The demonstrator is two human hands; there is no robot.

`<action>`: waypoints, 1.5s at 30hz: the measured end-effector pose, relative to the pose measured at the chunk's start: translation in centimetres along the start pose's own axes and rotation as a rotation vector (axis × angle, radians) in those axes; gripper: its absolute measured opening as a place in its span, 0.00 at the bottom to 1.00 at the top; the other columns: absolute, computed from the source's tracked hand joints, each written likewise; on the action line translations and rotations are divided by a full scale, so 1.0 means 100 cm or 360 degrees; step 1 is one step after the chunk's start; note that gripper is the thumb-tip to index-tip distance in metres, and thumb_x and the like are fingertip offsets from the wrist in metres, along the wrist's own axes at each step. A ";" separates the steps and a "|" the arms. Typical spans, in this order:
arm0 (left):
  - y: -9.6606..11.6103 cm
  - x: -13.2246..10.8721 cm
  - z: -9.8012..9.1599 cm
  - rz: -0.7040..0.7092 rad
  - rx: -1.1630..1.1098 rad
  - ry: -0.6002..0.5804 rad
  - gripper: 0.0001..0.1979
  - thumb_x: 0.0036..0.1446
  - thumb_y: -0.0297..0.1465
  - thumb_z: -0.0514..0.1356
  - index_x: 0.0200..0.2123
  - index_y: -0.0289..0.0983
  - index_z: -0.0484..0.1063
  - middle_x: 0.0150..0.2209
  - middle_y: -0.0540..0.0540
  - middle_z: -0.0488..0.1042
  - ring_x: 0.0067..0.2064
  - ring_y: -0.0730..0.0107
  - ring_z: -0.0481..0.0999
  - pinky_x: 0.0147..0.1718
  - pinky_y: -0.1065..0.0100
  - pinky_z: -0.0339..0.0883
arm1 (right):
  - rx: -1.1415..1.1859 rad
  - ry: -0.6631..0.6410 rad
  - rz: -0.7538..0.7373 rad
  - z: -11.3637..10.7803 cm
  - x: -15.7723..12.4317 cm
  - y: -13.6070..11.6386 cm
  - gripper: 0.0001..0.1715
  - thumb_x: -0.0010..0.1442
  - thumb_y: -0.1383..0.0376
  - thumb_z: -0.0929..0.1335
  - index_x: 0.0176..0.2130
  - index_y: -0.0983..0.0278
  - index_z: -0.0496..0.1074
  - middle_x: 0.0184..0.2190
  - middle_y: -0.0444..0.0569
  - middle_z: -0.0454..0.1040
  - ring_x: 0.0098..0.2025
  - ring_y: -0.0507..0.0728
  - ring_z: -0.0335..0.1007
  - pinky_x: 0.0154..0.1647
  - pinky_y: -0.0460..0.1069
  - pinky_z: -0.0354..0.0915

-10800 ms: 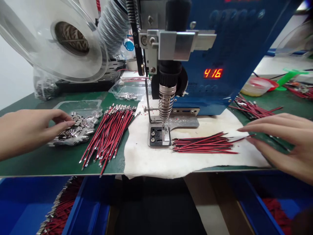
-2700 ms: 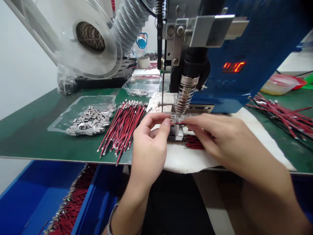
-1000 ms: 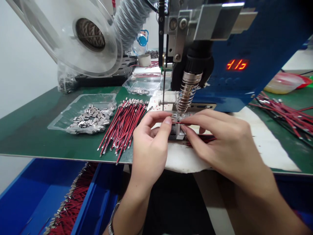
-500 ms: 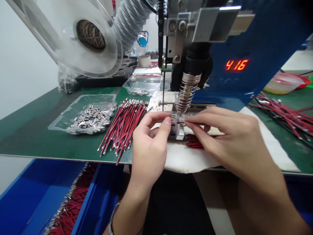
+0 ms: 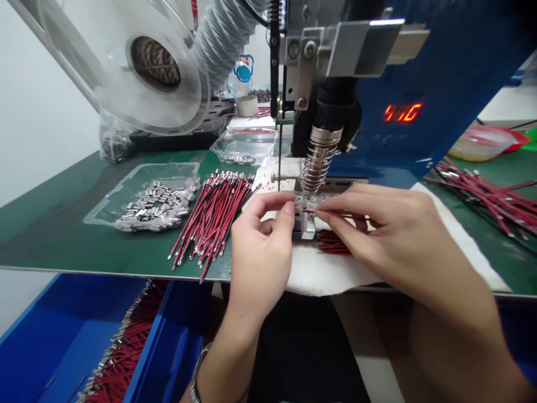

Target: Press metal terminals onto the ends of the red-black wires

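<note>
Thumb and fingers of my right hand (image 5: pixel 390 229) are pinched on a thin red wire (image 5: pixel 309 211), which points left across a small metal fixture (image 5: pixel 309 228). My left hand (image 5: pixel 264 246) is at the fixture's left side, thumb and forefinger closed at the wire's far end. Whatever lies between those left fingertips is too small to make out. Directly above the fixture stands the spring-wrapped head (image 5: pixel 321 162) of a bench soldering machine. Red and black wires (image 5: pixel 331 242) lie under my right fingers, partly hidden by them.
Left of my hands are a bundle of red-black wires (image 5: pixel 213 215) with metal ends and a clear tray (image 5: pixel 100 207) of small metal cylinders. A blue bin (image 5: pixel 42 336) sits below the table edge. More wires (image 5: pixel 490 196) lie right. A clear fume hood (image 5: pixel 96 73) hangs upper left.
My left hand has shifted slightly right, nearer the fixture. My right hand keeps its pinch on the wire with little movement. The camera view has moved a little.
</note>
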State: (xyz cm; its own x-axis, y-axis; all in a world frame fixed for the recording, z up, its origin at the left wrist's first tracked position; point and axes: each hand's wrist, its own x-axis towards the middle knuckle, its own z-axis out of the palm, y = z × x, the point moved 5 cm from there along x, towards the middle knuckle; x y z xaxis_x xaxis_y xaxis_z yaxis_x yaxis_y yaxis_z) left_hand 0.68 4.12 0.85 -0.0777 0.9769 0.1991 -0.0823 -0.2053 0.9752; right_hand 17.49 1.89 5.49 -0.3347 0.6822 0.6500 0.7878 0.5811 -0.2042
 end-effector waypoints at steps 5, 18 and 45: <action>0.000 0.000 0.002 -0.0056 -0.0007 -0.0012 0.04 0.65 0.31 0.67 0.42 0.38 0.83 0.32 0.50 0.76 0.20 0.83 0.58 0.16 0.75 0.51 | 0.0027 -0.0031 0.0051 0.001 0.000 0.003 0.12 0.71 0.66 0.69 0.44 0.60 0.85 0.37 0.48 0.86 0.35 0.58 0.82 0.34 0.51 0.71; 0.002 0.000 0.003 -0.0036 0.0030 0.0020 0.03 0.65 0.29 0.67 0.41 0.39 0.82 0.29 0.51 0.75 0.19 0.82 0.59 0.16 0.74 0.51 | -0.0024 -0.0002 0.0182 0.005 0.002 0.004 0.12 0.71 0.62 0.70 0.38 0.61 0.84 0.35 0.49 0.84 0.34 0.59 0.79 0.31 0.52 0.66; 0.004 0.000 0.005 -0.0091 0.0065 0.0003 0.05 0.65 0.28 0.66 0.41 0.37 0.84 0.26 0.52 0.71 0.18 0.84 0.55 0.16 0.75 0.49 | 0.0037 0.0071 0.0130 0.004 0.000 0.004 0.09 0.69 0.65 0.71 0.36 0.60 0.81 0.32 0.47 0.83 0.30 0.56 0.76 0.29 0.51 0.62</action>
State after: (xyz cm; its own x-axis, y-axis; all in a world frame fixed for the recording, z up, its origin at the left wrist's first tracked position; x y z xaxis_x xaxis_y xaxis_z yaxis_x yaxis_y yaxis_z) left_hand 1.14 4.10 1.28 -0.0758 0.9868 0.1429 -0.0461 -0.1467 0.9881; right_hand 17.57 2.29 5.15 -0.2461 0.7074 0.6626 0.7990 0.5350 -0.2745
